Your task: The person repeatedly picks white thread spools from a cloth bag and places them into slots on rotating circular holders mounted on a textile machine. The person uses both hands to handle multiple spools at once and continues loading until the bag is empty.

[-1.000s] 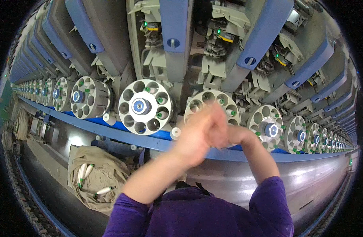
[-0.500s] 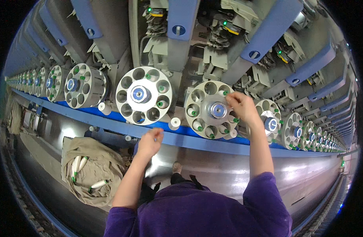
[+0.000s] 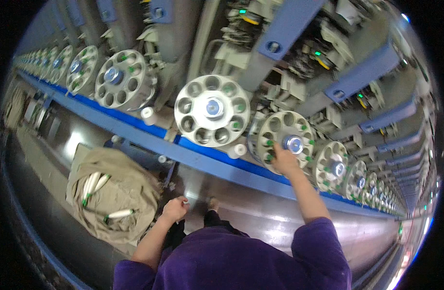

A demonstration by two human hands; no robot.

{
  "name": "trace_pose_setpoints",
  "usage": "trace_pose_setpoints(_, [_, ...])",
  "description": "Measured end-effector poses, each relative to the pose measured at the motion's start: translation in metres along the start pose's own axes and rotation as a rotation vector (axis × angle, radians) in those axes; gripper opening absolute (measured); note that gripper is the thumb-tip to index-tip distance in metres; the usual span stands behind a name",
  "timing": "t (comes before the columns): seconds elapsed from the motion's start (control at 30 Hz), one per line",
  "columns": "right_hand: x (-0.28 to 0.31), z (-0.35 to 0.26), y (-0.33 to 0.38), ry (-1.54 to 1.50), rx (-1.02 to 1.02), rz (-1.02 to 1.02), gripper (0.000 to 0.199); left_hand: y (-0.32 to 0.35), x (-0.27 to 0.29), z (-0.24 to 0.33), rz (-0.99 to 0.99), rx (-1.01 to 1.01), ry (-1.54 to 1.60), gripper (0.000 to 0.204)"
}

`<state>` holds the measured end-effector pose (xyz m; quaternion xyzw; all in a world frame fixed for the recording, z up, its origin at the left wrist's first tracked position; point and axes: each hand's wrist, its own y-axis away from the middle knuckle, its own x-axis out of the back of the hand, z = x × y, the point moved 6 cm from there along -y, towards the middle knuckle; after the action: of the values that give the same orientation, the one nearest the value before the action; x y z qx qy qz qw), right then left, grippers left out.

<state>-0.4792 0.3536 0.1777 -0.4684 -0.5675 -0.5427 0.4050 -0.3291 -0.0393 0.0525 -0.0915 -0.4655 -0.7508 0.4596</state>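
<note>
My right hand [image 3: 286, 162] reaches over the face of a round bobbin magazine [image 3: 274, 126], left of its blue-and-silver hub [image 3: 293, 144]. Its fingertips are beside a green-tipped yarn bobbin [image 3: 269, 143] in one of the pockets; blur and the back of the hand hide their grip. Several pockets of this magazine hold bobbins with green tips. Low in front of the machine hangs my left hand [image 3: 174, 210], apart from everything, its fingers curled together. Whether anything small is in them is hidden. To the left, another round magazine [image 3: 212, 84] has green-tipped bobbins in some pockets on its right side.
A beige cloth-lined container [image 3: 135, 179] at lower left holds several white bobbins [image 3: 90, 186] with green ends. Along the blue rail [image 3: 159, 145] runs a long row of magazines, with white cones [image 3: 237, 151] between some. Slanted blue-and-grey machine arms [image 3: 289, 26] stand behind.
My right hand has moved from the magazine's upper right to the left of its hub. My left hand has dropped back from the rail. The whole view has turned and shifted.
</note>
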Motion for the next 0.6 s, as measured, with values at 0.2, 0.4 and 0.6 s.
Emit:
trace_pose_setpoints(0.2, [0.089,0.052,-0.004,-1.176,-0.074,0.41,0.064,0.027,0.012,-0.076,0.394,0.031,0.245,0.02])
trace_pose_setpoints(0.4, [0.196,0.082,0.0,-0.594,-0.277,0.247,0.051,0.089,0.101,-0.226,0.961,0.365,0.179,0.02])
trace_pose_setpoints(0.6, [0.084,-0.223,0.014,-0.54,0.457,-0.11,0.044,0.089,0.138,-0.359,1.041,0.685,1.056,0.018])
